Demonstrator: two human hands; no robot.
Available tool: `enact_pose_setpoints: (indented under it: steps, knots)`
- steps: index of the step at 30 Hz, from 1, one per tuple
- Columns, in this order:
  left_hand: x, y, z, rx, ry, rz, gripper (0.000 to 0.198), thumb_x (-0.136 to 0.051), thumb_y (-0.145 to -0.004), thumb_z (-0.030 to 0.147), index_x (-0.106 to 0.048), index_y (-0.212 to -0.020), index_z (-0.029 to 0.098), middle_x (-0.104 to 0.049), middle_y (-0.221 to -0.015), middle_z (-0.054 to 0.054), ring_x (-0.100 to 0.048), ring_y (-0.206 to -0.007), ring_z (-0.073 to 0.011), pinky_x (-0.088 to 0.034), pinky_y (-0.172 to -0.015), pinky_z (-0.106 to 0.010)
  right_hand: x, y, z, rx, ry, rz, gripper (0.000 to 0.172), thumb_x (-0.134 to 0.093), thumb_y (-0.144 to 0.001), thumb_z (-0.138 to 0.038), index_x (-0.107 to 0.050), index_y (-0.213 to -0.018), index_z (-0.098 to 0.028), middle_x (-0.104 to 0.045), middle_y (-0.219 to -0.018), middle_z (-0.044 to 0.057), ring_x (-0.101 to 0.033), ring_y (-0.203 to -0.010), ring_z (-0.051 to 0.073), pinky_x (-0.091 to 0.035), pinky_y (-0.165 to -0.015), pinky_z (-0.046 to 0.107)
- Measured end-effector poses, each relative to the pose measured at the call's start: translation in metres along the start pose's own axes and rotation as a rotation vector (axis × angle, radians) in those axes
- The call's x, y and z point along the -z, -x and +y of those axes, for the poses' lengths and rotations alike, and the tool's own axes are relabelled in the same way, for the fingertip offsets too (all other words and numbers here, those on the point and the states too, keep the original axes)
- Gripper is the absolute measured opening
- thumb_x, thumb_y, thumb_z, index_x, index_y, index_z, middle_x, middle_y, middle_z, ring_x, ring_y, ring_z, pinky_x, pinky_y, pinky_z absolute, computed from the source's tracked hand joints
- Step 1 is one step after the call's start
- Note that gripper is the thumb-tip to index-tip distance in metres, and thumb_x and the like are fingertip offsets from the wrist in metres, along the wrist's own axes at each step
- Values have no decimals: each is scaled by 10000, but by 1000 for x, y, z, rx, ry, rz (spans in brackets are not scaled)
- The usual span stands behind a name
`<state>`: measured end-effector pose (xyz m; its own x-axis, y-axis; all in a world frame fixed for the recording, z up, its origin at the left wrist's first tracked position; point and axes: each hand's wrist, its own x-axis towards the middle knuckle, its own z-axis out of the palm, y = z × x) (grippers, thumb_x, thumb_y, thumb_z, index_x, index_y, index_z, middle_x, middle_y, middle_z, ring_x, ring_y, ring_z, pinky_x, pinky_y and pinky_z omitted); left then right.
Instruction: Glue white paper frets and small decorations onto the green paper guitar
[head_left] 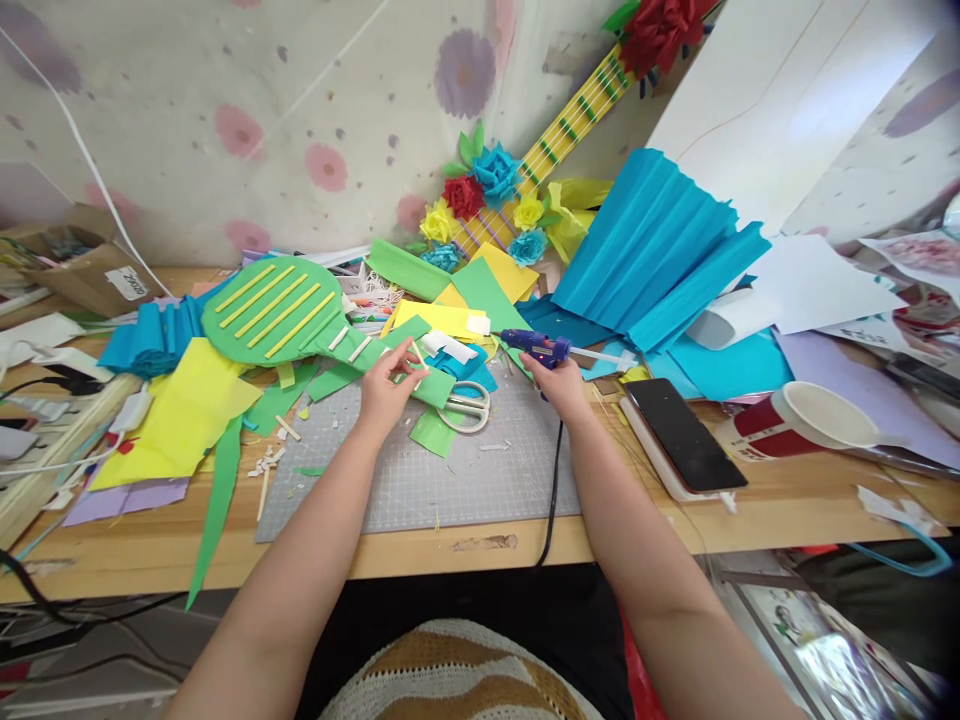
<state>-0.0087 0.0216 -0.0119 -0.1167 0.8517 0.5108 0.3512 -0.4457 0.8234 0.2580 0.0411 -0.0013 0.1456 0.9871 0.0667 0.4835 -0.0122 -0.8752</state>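
My left hand (390,385) pinches a thin pale strip (417,357) over the neck of a green paper guitar (281,315) that bears yellow strips. My right hand (561,385) is closed round the grip of a blue glue gun (540,347), nozzle pointing left, its black cord (553,490) running off the table's front edge. White-handled scissors (466,407) lie between my hands on a grey cutting mat (480,475). Small green paper pieces (433,432) lie by the scissors.
Yellow paper sheets (184,415), blue folded crepe paper (652,255) and a finished paper guitar with flowers (517,170) crowd the back. A phone (681,433) on a white block and a tipped red paper cup (795,420) sit right. A cardboard box (90,265) stands left.
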Motion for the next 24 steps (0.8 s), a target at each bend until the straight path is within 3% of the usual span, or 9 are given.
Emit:
enact_pose_setpoints:
  steps: [3,7,13,19,24]
  knots:
    - [3,-3,-5,59,-49,178,512,-671,-694,284,-584,-1185,168,-633,-858,-42,-521,-660,-102,-496,-673,-272,5,-4,5,-108,108,102,475,-612,-617,-602,-621,-762,-149,-548,-529,26,-537,-569,190,-391,-543,286]
    - [5,-4,-11,43,-106,265,520,-668,-703,294,-570,-1195,154,-636,-862,-52,-517,-655,-111,-489,-651,-267,5,-1,7,-55,172,6,494,-602,-627,-604,-642,-804,-145,-606,-598,56,-564,-613,205,-410,-559,293]
    - [2,-3,-15,-10,-171,249,500,-647,-731,291,-558,-1204,158,-640,-857,-49,-522,-637,-107,-495,-648,-267,4,2,6,-40,300,-38,502,-604,-643,-596,-660,-890,-162,-674,-853,103,-615,-785,262,-448,-651,342]
    - [-2,0,-8,-57,-185,143,469,-631,-752,270,-555,-1209,198,-630,-848,-37,-517,-608,-97,-486,-602,-249,7,6,4,6,488,-91,517,-619,-648,-577,-609,-953,-159,-642,-944,127,-595,-892,286,-448,-726,363]
    - [-2,3,-3,-76,-228,122,505,-651,-733,251,-537,-1223,200,-639,-877,-43,-524,-676,-120,-459,-622,-252,28,30,3,96,749,69,525,-684,-589,-510,-518,-931,-148,-581,-981,153,-529,-964,304,-413,-771,367]
